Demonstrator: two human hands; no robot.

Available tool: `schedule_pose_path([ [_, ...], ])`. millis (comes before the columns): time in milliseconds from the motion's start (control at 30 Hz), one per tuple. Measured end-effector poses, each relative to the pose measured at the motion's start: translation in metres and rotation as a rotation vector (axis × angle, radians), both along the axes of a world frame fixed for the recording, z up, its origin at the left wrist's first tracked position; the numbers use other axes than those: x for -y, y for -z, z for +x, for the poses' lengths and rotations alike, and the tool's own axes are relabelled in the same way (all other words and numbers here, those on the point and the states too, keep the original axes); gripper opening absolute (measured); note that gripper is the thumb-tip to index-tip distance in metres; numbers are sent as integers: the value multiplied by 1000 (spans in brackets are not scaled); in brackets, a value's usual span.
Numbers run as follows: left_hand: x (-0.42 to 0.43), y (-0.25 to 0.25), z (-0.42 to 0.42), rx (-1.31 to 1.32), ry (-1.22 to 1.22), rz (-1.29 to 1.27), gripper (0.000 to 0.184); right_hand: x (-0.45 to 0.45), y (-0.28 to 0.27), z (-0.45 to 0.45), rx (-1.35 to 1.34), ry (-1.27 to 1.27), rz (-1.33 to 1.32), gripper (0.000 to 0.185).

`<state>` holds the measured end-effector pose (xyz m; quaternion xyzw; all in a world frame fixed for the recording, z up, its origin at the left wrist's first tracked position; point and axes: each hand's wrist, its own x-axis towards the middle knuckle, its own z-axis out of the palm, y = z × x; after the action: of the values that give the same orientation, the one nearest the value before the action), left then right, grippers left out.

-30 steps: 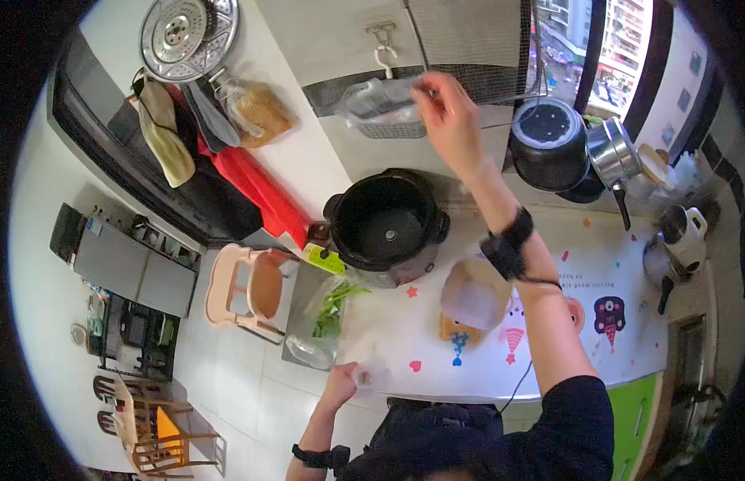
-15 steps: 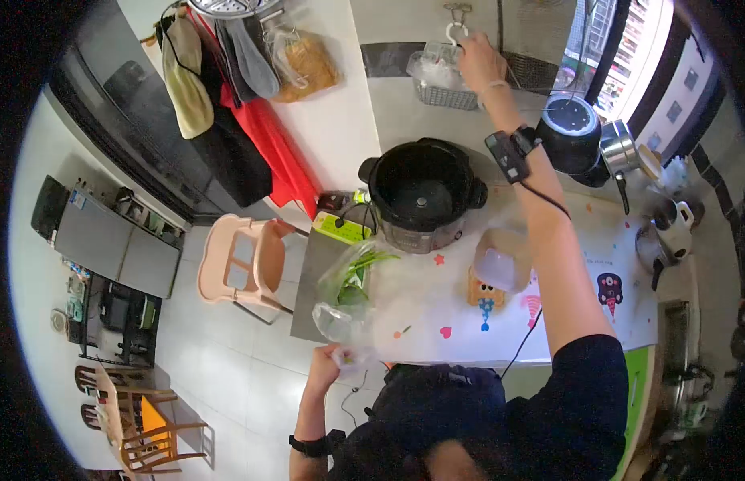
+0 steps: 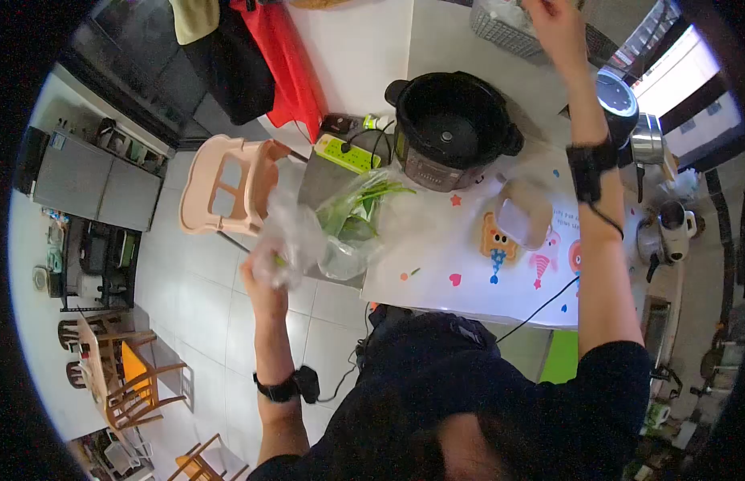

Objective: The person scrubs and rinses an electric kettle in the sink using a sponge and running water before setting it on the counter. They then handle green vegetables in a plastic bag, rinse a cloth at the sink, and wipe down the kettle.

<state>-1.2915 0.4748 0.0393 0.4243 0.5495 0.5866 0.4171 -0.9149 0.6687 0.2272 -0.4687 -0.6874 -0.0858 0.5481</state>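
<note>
Beside our worktop [image 3: 427, 250], our left hand [image 3: 265, 282] clenches a bag [image 3: 294, 232], likely keeping it gathered; our right hand [image 3: 558, 36] curls, its hold unclear.

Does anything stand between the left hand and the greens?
Yes, clear plastic. The left hand holds crumpled clear plastic, and more loose plastic lies next to and seemingly partly over the greens. Nothing rigid shows between them.
</note>
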Motion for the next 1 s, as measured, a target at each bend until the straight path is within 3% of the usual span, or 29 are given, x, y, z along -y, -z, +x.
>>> schedule_pose_path([
  [67,-36,16,5,-487,-77,381,18,-3,53,-9,5,-294,-187,20],
  [133,-70,27,33,-438,206,267,18,12,121,-57,-96,-588,-550,22],
  [167,-93,61,42,-427,297,93,24,27,140,-85,231,-484,-585,28],
  [200,-105,66,63,-532,394,-222,28,27,169,-106,459,-505,-917,33],
  [233,-119,122,73,-672,425,124,28,15,240,-116,581,-501,-823,39],
  [300,-137,176,84,-1026,697,-71,23,18,330,-137,750,-169,-609,36],
  [400,-148,331,64,-1244,716,-409,18,-5,393,-150,902,-123,-773,24],
  [467,-126,291,41,-1276,755,-633,24,1,360,-160,752,-182,-917,19],
  [500,-114,307,20,-1275,769,-635,24,7,347,-164,601,-245,-1053,14],
  [533,-100,337,-8,-1382,775,-606,29,4,350,-165,428,-279,-899,16],
  [567,-90,365,-36,-1487,776,-572,36,6,333,-166,429,-273,-909,16],
  [633,-94,385,-69,-1591,771,-529,43,10,281,-169,-63,-404,-1190,17],
  [733,-113,386,-100,-1569,780,-137,47,24,278,-169,6,-583,-971,18],
  [800,-126,369,-108,-1609,821,3,51,33,277,-171,-7,-649,-901,18],
  [867,-127,266,-76,-1322,909,-266,54,36,277,-171,-186,-622,-1203,17],
  [900,-127,212,-59,-1183,920,-398,56,40,273,-172,-191,-620,-1203,17],
  [1000,-121,222,-66,-1227,865,-424,59,51,265,-171,-365,-675,-1325,15],
])
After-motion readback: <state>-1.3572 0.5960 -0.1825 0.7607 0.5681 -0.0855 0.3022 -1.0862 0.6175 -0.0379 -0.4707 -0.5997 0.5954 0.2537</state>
